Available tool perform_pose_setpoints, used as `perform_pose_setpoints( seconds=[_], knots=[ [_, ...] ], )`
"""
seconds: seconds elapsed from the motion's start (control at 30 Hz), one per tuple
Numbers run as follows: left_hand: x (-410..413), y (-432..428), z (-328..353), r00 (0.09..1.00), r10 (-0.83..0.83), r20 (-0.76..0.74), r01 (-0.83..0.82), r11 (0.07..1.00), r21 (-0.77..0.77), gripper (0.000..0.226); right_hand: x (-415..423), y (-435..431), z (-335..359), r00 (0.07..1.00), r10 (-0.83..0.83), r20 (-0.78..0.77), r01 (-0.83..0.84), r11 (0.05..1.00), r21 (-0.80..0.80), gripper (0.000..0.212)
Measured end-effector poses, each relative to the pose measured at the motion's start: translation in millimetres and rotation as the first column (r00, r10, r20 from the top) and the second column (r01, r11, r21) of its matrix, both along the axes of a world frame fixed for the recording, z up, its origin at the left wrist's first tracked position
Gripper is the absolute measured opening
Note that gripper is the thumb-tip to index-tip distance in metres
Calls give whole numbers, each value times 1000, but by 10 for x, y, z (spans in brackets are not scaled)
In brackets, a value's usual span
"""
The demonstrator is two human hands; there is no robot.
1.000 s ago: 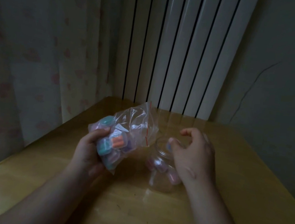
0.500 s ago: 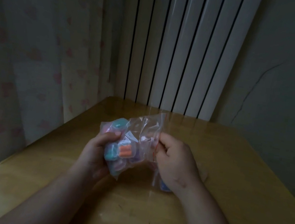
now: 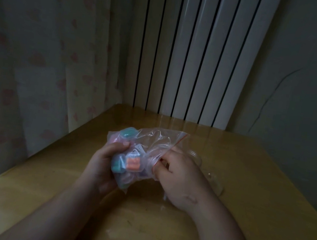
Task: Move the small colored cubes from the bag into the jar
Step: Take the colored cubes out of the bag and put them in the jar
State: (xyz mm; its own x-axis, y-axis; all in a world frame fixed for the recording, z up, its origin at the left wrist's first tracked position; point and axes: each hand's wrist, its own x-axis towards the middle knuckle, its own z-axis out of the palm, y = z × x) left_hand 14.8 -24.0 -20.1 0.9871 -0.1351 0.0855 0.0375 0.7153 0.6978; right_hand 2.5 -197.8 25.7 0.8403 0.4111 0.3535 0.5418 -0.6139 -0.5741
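Clear plastic bag [image 3: 150, 144] of small coloured cubes [image 3: 133, 163]: left hand [image 3: 102, 166] grips it, right hand [image 3: 180, 178] pinches its mouth, clear glass jar [image 3: 213, 179] just behind that hand.

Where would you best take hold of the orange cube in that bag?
Probably pinch the orange cube by its flat opposite sides, coming from the right through the mouth of the bag by the red strip; the left hand cups the closed end.

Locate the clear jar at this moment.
In the head view the jar stands on the table right of centre, mostly hidden behind the right hand, which pinches the mouth of the bag.
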Motion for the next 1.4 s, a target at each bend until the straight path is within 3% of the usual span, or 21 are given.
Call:
perform_pose_setpoints(
  seconds=[0.1,0.2,0.4,0.5,0.83,1.0,1.23,1.4],
  knots=[
    [-2,3,7,1000,-15,18,15,1000,-26,111,-31,-1,12,999,-46,24,46,999,-7,34],
    [1,11,3,998,-48,37,49,999,-21,108,-41,0,22,1000,-16,6,16,1000,-9,25],
    [28,21,-17,993,-112,49,113,993,-26,71,-39,-25,37,999,0,-45,-1,1000,-20,31],
    [26,16,-12,990,-122,66,124,992,-15,65,-43,-26,48,998,-22,-53,20,999,-35,33],
    [16,15,-17,990,-123,67,126,991,-36,63,-42,-19,45,997,-1,-74,2,1000,11,31],
    [19,18,-20,995,-87,51,89,996,-29,70,-54,-16,51,1000,-28,3,28,999,-25,35],
    [15,36,-17,989,-131,66,133,990,-36,65,-98,-25,60,997,14,-75,-10,999,51,22],
    [5,23,-9,998,-60,12,61,994,-94,72,-39,-32,32,988,-129,85,111,976,187,10]
  ],
)
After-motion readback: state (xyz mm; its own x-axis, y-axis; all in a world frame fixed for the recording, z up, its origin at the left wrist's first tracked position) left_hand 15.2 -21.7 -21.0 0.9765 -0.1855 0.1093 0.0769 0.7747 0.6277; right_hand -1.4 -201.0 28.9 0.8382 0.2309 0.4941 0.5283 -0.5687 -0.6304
